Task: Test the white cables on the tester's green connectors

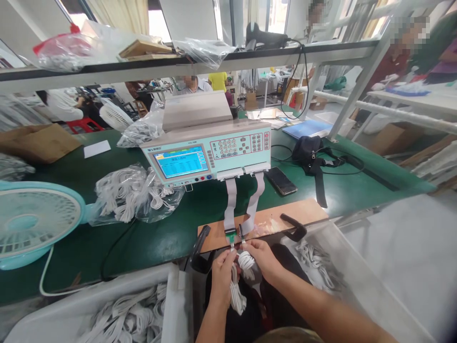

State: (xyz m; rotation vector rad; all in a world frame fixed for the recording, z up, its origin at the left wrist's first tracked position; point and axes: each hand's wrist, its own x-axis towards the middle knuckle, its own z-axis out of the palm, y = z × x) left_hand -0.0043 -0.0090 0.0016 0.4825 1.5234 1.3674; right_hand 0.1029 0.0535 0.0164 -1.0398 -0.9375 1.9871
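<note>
My left hand (222, 270) pinches one plug end of a coiled white cable (237, 297) at the small green circuit board (231, 236). Beside it, my right hand (262, 257) has its fingers closed on another white cable end, its metal plug (243, 243) against the second ribbon's connector (241, 231). A tied white coil (246, 261) hangs between the hands; whether both ends belong to one cable I cannot tell. Two grey ribbon cables (231, 200) run from the board area up to the tester (239, 147), whose blue screen (182, 162) is lit.
Black clamps (200, 247) hold a copper-coloured strip (278, 219) at the table edge. White bins (171, 286) with white cables stand on both sides. A phone (281, 181), a black bag (309, 152), bagged cables (123, 193) and a fan (35, 224) occupy the green table.
</note>
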